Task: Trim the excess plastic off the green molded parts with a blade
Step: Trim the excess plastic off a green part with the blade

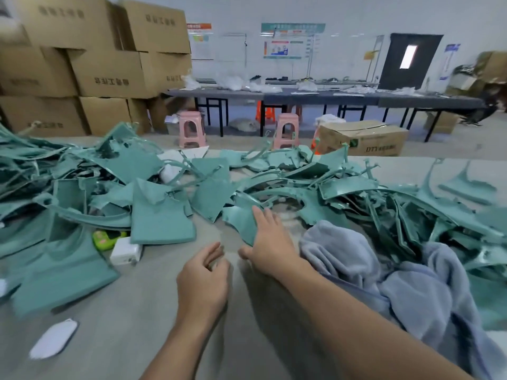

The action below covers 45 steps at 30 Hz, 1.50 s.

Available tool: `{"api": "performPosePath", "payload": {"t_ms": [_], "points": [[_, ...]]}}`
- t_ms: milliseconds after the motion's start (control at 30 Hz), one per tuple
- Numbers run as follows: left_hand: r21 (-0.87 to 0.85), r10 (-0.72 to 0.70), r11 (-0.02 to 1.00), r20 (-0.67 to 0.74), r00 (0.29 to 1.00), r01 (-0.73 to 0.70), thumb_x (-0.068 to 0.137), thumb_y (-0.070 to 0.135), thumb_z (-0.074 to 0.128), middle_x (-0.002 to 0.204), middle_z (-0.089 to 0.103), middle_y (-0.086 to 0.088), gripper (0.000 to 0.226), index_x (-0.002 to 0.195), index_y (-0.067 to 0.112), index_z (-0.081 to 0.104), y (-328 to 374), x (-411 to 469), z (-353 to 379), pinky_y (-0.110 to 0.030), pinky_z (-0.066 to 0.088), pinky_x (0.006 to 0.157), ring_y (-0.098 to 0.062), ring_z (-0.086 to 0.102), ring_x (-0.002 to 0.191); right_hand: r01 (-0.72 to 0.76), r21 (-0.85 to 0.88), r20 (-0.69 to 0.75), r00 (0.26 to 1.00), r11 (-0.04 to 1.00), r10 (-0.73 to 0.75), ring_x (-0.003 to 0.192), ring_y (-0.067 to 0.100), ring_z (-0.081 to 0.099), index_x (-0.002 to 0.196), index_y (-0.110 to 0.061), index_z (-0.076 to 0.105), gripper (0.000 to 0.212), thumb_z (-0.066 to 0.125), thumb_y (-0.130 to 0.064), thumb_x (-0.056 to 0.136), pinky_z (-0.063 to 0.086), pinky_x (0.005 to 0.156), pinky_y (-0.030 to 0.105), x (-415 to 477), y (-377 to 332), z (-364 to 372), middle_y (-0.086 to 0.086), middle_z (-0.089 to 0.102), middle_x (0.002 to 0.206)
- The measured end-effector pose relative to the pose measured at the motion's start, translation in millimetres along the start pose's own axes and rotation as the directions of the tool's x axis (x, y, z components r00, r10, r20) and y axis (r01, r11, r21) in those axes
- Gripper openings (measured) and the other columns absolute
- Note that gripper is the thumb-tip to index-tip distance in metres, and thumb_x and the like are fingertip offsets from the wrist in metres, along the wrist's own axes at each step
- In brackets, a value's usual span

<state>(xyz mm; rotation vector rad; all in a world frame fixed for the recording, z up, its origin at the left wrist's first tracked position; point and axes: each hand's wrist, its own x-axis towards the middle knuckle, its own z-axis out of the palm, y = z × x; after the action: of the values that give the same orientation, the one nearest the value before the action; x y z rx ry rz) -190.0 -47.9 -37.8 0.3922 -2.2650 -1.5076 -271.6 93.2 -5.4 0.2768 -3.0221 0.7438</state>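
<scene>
While the left grip (204,272) hangs empty, the flat-fingered right grip (270,237) presses the green part (240,219) beneath, likely to drag it.

Floor carton (365,138) is marked "DTY". Print on the stacked cartons (109,75) and wall posters (292,41) is too blurred to read.
</scene>
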Motion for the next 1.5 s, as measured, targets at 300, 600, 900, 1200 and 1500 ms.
{"api": "performPosePath", "payload": {"t_ms": [300, 600, 900, 1200, 1500], "points": [[-0.021, -0.022, 1.0, -0.003, 1.0, 0.021, 0.085, 0.015, 0.069, 0.101, 0.077, 0.015, 0.034, 0.117, 0.026, 0.075, 1, 4, 1, -0.021, 0.047, 0.092, 0.016, 0.062, 0.091, -0.089, -0.245, -0.344, 0.939, 0.965, -0.001, 0.059, 0.026, 0.051, 0.102, -0.022, 0.043, 0.01, 0.043, -0.013, 0.096, 0.027, 0.05, 0.033, -3, -4, -28, 0.0, 0.049, 0.065], [-0.002, 0.02, 1.0, 0.073, 0.997, -0.02, 0.085, 0.025, 0.071, 0.109, 0.074, 0.019, 0.039, 0.124, 0.029, 0.072, 8, -11, 2, -0.018, 0.045, 0.092, 0.009, 0.063, 0.102, -0.047, 0.33, -0.651, 0.712, 0.943, 0.263, 0.047, 0.009, 0.033, 0.065, -0.017, 0.044, 0.036, 0.057, -0.021, 0.098, 0.017, 0.051, 0.037, -84, -2, -43, -0.006, 0.038, 0.05], [0.063, 0.083, 0.994, 0.163, 0.983, -0.094, 0.09, 0.037, 0.069, 0.102, 0.073, 0.026, 0.022, 0.111, 0.033, 0.077, 7, -7, 3, -0.016, 0.047, 0.088, 0.025, 0.057, 0.093, -0.109, 0.719, -0.468, 0.655, 0.686, 0.594, 0.055, 0.008, 0.06, 0.122, -0.03, 0.071, 0.035, 0.06, -0.023, 0.089, 0.046, 0.054, 0.028, -100, 40, -72, -0.005, 0.074, 0.088], [-0.486, 0.014, 0.788, 0.628, 0.778, 0.378, 0.079, 0.036, 0.063, 0.119, 0.075, 0.002, 0.043, 0.121, 0.035, 0.072, 32, -24, 8, -0.032, 0.06, 0.081, -0.015, 0.072, 0.105, 0.009, 0.916, -0.243, 0.808, 0.402, 0.536, 0.065, 0.016, 0.067, 0.109, -0.034, 0.076, 0.037, 0.058, -0.009, 0.089, 0.058, 0.058, 0.037, -125, 21, -38, -0.005, 0.076, 0.09], [-0.467, -0.173, 0.655, 0.672, 0.72, 0.594, 0.096, 0.009, 0.052, 0.082, 0.074, -0.003, 0.028, 0.114, 0.015, 0.072, 36, -25, -3, -0.021, 0.052, 0.04, -0.009, 0.062, 0.051, 0.081, 0.879, -0.176, 0.971, 0.47, 0.161, 0.044, 0.022, 0.052, 0.074, -0.007, 0.078, 0.028, 0.068, -0.033, 0.069, 0.038, 0.043, 0.022, -139, 23, -48, 0.012, 0.066, 0.056]]}}
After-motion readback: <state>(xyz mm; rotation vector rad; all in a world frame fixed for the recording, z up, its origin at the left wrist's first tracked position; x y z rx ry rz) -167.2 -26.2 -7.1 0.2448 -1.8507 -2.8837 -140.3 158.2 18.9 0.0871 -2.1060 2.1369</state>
